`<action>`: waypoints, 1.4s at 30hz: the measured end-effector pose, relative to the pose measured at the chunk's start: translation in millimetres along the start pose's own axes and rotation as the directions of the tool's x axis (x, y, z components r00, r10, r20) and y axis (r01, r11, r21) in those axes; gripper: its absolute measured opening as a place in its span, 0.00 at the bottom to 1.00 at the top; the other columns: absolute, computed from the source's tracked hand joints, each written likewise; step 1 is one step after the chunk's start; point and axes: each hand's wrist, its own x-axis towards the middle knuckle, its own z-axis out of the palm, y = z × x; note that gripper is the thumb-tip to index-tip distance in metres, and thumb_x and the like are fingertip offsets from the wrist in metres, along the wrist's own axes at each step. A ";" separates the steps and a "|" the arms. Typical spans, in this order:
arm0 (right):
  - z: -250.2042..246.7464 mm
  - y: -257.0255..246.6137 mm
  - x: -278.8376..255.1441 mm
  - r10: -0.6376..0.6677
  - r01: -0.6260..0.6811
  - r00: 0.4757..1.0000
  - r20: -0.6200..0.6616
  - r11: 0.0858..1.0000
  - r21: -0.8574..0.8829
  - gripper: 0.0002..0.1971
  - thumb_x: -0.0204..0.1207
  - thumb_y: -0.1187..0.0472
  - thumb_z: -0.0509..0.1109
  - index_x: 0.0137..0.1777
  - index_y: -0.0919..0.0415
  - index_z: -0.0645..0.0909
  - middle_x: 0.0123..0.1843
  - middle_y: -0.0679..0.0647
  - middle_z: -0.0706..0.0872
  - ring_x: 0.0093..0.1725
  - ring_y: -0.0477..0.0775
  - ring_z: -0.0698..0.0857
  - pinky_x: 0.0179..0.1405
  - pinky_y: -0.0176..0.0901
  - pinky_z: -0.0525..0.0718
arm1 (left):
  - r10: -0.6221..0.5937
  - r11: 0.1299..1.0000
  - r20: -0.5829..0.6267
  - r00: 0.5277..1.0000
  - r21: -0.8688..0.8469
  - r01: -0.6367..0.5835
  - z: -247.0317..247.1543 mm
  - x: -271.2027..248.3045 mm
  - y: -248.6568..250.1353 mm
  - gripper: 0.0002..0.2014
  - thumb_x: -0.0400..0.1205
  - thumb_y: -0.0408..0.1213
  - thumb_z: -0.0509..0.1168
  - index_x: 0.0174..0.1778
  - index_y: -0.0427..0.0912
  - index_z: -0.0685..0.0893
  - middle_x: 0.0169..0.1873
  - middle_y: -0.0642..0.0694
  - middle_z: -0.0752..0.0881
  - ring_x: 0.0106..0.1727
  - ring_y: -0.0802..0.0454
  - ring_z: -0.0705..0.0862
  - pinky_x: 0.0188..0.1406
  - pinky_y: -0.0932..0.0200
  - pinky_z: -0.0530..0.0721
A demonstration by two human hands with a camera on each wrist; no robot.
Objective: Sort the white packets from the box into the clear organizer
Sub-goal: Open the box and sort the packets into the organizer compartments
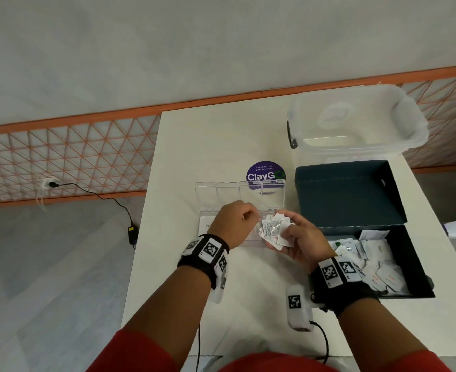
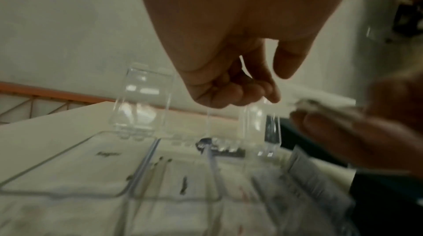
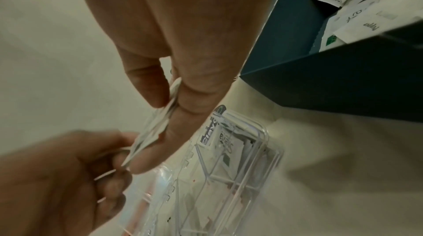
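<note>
Right hand (image 1: 300, 238) around packets (image 1: 274, 229)

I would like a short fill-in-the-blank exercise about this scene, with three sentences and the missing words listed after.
1. The fanned bundle of small white paper packets is held in the person's ____ hand.
2. The dark blue cardboard box with loose packets stands to the ____ of the clear plastic compartment organizer.
3. The lids of the organizer are ____.

Missing words: right; right; open
</note>
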 end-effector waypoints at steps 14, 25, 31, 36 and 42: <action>8.2 1.1 -3.9 -0.022 0.024 0.999 0.031 0.998 -0.066 0.21 0.75 0.81 0.61 0.56 0.60 0.87 0.53 0.64 0.91 0.48 0.67 0.92 0.39 0.56 0.91 | -0.186 0.931 0.108 0.976 -0.297 0.211 -16.9 -7.1 1.6 0.06 0.76 0.31 0.72 0.41 0.47 0.84 0.36 0.47 0.88 0.28 0.56 0.87 0.29 0.63 0.83; 11.4 3.4 -4.2 0.008 -0.006 0.999 0.044 0.999 -0.041 0.21 0.76 0.81 0.61 0.55 0.58 0.88 0.60 0.64 0.89 0.53 0.68 0.91 0.40 0.57 0.90 | -0.134 0.852 0.017 0.991 -0.508 0.124 -35.4 -10.6 -7.7 0.17 0.81 0.25 0.63 0.32 0.51 0.83 0.40 0.49 0.91 0.38 0.48 0.92 0.37 0.58 0.90; 23.0 2.5 -11.2 -0.022 0.029 0.995 0.098 0.997 -0.073 0.17 0.76 0.78 0.69 0.60 0.60 0.84 0.58 0.65 0.89 0.51 0.65 0.90 0.38 0.54 0.90 | -0.102 0.884 0.053 0.993 -0.454 0.115 -25.1 -14.6 0.6 0.15 0.80 0.26 0.62 0.34 0.51 0.82 0.38 0.51 0.91 0.36 0.50 0.91 0.36 0.61 0.87; 25.9 5.1 -9.0 -0.068 0.072 0.997 0.048 0.993 -0.094 0.19 0.73 0.83 0.70 0.56 0.61 0.84 0.52 0.60 0.90 0.42 0.56 0.91 0.34 0.50 0.90 | -0.170 0.797 0.145 0.975 -0.561 0.223 -30.3 -12.8 -1.5 0.13 0.82 0.30 0.60 0.35 0.46 0.86 0.38 0.42 0.91 0.37 0.45 0.91 0.37 0.58 0.87; 22.0 5.8 -4.6 -0.086 0.088 0.996 0.019 0.991 -0.102 0.19 0.73 0.83 0.69 0.56 0.61 0.85 0.51 0.59 0.90 0.43 0.57 0.92 0.34 0.50 0.90 | -0.192 0.857 0.032 0.981 -0.481 0.183 -35.8 -7.0 -12.3 0.06 0.76 0.31 0.71 0.43 0.48 0.86 0.34 0.48 0.90 0.37 0.51 0.90 0.38 0.61 0.87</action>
